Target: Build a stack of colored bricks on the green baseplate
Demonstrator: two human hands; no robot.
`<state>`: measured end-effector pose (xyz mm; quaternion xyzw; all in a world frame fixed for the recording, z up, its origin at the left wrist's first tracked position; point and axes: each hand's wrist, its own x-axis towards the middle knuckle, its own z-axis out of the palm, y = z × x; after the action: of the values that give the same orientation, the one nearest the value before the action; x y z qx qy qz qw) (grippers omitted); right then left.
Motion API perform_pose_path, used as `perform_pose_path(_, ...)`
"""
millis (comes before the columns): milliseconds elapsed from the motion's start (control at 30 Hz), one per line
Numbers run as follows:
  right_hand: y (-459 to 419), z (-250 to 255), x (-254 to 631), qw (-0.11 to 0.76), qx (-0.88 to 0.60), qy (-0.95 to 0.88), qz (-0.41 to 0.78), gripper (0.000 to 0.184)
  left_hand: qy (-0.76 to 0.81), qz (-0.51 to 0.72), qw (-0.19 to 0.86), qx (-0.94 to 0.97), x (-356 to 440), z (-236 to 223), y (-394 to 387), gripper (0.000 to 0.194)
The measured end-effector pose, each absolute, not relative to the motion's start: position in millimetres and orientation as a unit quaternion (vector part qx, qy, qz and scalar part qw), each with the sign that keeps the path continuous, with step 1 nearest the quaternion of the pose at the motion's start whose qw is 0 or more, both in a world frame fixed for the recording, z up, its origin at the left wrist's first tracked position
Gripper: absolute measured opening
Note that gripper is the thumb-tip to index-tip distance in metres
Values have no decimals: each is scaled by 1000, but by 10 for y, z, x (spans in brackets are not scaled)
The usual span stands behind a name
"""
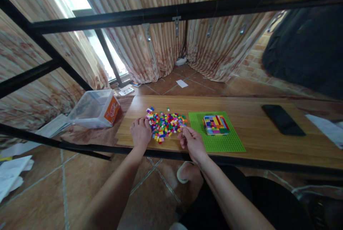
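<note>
A compact multicoloured block of small plastic bricks [215, 125] is already assembled on the flat, bright green studded baseplate [233, 144], where it is set toward the far side, with bare studs left around it. Several colours are fitted side by side across its top, though its layers cannot be counted. Much is judged to be left unused: a loose heap of tiny mixed-colour plastic bricks [167, 122] is spread on the brown wood-grain tabletop [254, 130], to the left of the baseplate. The left hand [141, 131] is laid palm down at the heap's left edge; whether anything is gripped under its fingers cannot be told. The right hand [193, 142] is held at the heap's right edge, near the baseplate, with thumb and fingertips brought close together; whether they are closed on a brick cannot be told.
</note>
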<state>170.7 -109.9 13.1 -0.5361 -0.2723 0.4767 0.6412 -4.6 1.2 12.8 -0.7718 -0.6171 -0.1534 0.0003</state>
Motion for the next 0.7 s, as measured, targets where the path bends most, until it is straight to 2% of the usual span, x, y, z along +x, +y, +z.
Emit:
perform_pose_path(133,-941,119,1794,554,-621,-411,372,35,-653,-169,1,-738,-30,135,10,39)
perform_pose_path(300,-619,248,1865,330,-707,-599,180,27,-653,-180,12,-735,-26,108,16,38)
perform_pose_path(333,-558,267,1864,310,-710,-609,169,27,-654,-184,15,-734,-28,103,17,37)
perform_pose_path(700,-366,282,1862,249,-710,-643,143,31,-659,-187,7,-728,-24,98,2,39)
